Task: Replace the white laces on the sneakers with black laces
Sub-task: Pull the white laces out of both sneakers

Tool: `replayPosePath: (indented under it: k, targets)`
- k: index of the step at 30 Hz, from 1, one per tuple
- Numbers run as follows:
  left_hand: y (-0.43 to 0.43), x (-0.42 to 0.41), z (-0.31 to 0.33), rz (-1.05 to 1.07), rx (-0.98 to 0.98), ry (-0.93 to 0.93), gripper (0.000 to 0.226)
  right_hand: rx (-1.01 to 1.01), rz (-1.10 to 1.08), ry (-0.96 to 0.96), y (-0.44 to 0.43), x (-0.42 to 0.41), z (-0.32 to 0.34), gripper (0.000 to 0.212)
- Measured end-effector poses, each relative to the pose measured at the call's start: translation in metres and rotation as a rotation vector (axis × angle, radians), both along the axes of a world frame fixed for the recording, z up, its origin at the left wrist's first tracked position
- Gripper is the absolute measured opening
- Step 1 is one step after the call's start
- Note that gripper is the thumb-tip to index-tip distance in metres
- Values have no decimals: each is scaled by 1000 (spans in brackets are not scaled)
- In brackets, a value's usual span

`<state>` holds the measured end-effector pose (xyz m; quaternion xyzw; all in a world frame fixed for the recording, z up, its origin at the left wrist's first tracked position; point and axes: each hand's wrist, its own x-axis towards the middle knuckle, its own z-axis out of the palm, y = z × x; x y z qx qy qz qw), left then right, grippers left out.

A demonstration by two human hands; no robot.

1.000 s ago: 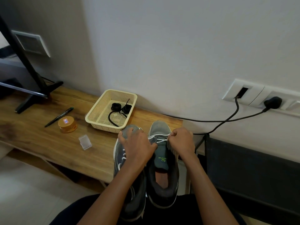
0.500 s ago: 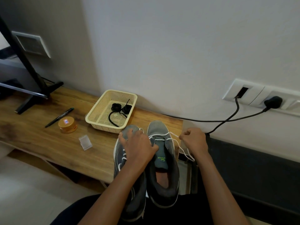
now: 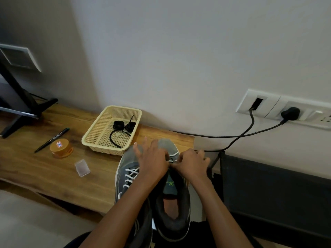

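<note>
Sneakers point(image 3: 172, 219) side by side at bench point(image 3: 53, 176) end. Pinched white lace point(image 3: 173, 154) near right shoe's toe with right grip point(image 3: 191, 163); rested left grip point(image 3: 152, 158), fingers spread, across toes. Black laces point(image 3: 116, 129) coiled in basket point(image 3: 93, 140).

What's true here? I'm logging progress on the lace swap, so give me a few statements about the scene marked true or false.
1. The black laces lie in the basket. True.
2. The left sneaker has white laces threaded through it. True.
3. The orange jar stands inside the basket. False: it stands on the table, left of the basket.
4. The left hand and the right hand both reach into the basket. False: they meet over the right sneaker, where the right hand pinches its white lace.
5. A pen lies on the table. True.
</note>
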<state>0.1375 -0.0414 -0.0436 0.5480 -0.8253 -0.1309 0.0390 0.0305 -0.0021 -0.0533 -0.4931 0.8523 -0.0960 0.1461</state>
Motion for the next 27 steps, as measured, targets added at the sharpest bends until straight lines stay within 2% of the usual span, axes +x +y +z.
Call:
replayPosePath:
  k: [2, 10, 17, 20, 24, 27]
  targets:
    - [-1, -3, -3, -4, 7, -33, 22, 7, 8, 16, 0, 1, -2, 45]
    - [-4, -7, -12, 7, 12, -18, 16, -35, -45, -71, 4, 5, 5, 37]
    - [-6, -6, -20, 20, -45, -59, 27, -53, -102, -29, 5, 9, 4, 30]
    - [-8, -5, -21, 90, -77, -22, 32, -65, -139, -52, 5, 8, 3, 31]
    - [-7, -1, -20, 203, -86, 35, 25, -51, -143, -63, 4, 10, 1, 33]
    - [-9, 0, -19, 121, -126, 118, 22, -56, -134, -77, 3, 9, 0, 33]
